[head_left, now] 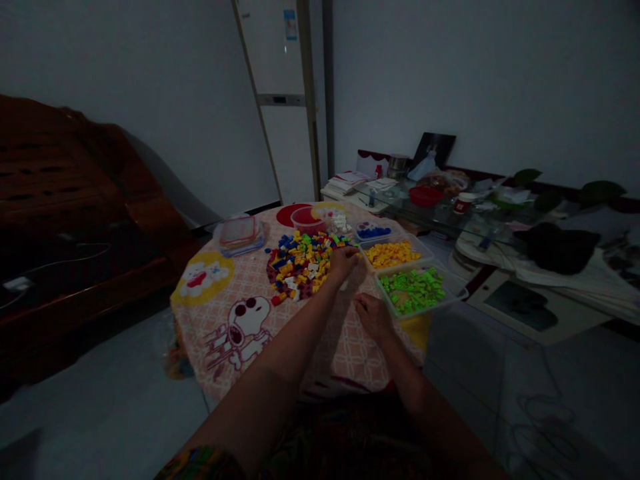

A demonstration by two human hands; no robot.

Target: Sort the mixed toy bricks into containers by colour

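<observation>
Bricks (300,259) of mixed colours lay heaped on the cloth (345,340), unsorted, while blue ones (374,233), yellow ones (393,254) and green ones (415,291) already sat in separate boxes (433,307). The left hand (344,261) seemed to pinch a yellow brick (358,255); the right hand (374,317) was loosely curled, any pinch beyond telling.

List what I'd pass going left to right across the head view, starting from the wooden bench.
Wooden bench → stacked clear containers → mixed-colour brick pile → green bricks → white-and-red cup → black item, too dark to identify.
</observation>
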